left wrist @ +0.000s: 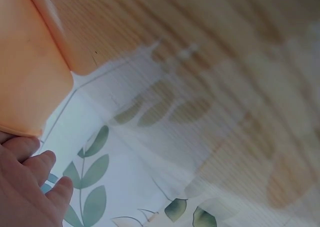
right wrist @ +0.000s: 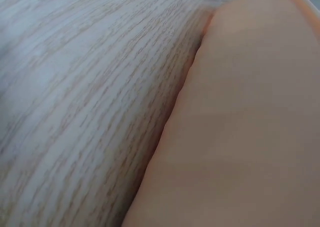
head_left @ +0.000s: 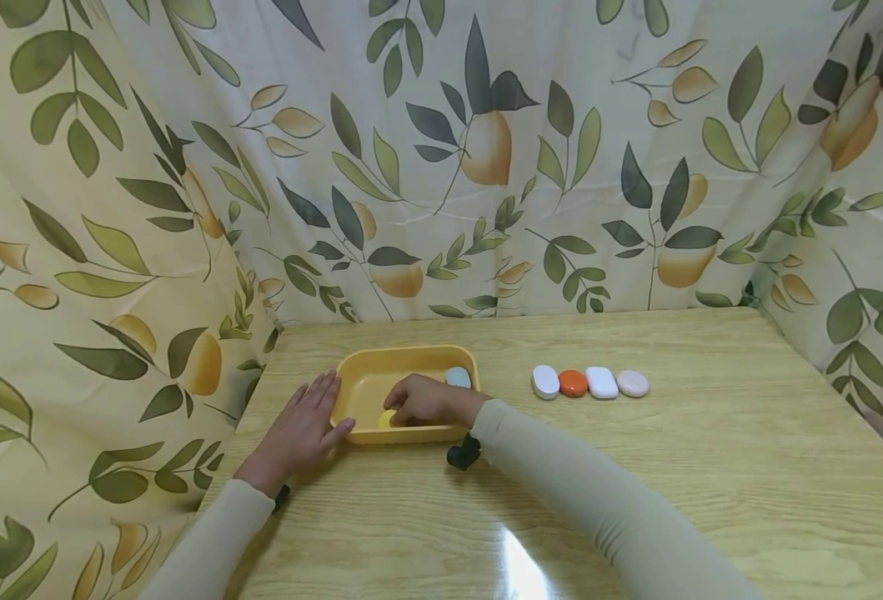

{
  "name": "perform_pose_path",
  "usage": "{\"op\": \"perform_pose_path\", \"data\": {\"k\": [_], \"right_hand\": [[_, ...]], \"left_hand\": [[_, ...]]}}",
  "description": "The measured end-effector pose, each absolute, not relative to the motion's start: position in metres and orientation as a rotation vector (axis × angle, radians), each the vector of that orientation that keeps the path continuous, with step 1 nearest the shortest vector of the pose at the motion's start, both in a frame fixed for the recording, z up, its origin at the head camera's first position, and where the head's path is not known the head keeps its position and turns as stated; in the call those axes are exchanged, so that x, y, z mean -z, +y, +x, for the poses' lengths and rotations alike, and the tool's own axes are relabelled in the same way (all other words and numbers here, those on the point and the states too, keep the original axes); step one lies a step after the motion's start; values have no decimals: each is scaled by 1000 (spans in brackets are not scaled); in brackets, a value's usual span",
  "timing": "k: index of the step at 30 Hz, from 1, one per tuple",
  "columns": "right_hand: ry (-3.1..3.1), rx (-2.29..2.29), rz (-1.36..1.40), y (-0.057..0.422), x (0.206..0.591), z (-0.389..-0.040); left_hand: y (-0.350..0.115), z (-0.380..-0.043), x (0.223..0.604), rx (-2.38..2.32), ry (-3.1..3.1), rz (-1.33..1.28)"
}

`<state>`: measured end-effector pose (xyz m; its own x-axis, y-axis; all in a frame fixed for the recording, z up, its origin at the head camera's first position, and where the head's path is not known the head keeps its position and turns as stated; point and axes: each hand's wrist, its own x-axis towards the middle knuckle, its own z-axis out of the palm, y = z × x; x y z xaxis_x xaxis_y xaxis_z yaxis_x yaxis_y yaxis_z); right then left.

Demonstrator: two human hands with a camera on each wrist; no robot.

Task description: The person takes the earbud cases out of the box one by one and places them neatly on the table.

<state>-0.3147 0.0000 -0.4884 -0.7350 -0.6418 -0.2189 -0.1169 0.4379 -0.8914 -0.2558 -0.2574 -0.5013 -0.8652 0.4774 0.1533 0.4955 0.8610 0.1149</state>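
Note:
A yellow-orange plastic tray [head_left: 362, 392] lies on the wooden table. My left hand [head_left: 300, 432] rests with straight fingers along the tray's left side, the thumb near its front left corner. In the left wrist view, the left fingertips [left wrist: 37, 162] sit right at the tray's edge. Reaching over the front right rim, my right hand [head_left: 429, 402] pinches a yellow soap bar [head_left: 386, 419] inside the tray, near the front wall. The hand partly covers that bar. A pale blue soap bar [head_left: 458, 377] lies in the tray's back right corner. The right wrist view shows only the tray's outer wall [right wrist: 240, 122] and table.
Right of the tray stands a row of soap bars: a white oval one [head_left: 545, 382], an orange-red round one [head_left: 573, 383], a white rectangular one [head_left: 602, 382] and a pale pink one [head_left: 633, 383]. A leaf-patterned curtain [head_left: 441, 192] hangs behind and beside the table [head_left: 711, 467].

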Motion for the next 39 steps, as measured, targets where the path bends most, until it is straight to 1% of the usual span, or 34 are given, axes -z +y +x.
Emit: {"op": "perform_pose_path", "data": {"k": [28,39], "right_hand": [[2095,1276,-619,19,486,-321],[1960,1354,-591,27,482,-324]], "left_hand": [[-256,-253,498,234,-2915,-768],[-256,-253,500,232,-2913,-757]]}}
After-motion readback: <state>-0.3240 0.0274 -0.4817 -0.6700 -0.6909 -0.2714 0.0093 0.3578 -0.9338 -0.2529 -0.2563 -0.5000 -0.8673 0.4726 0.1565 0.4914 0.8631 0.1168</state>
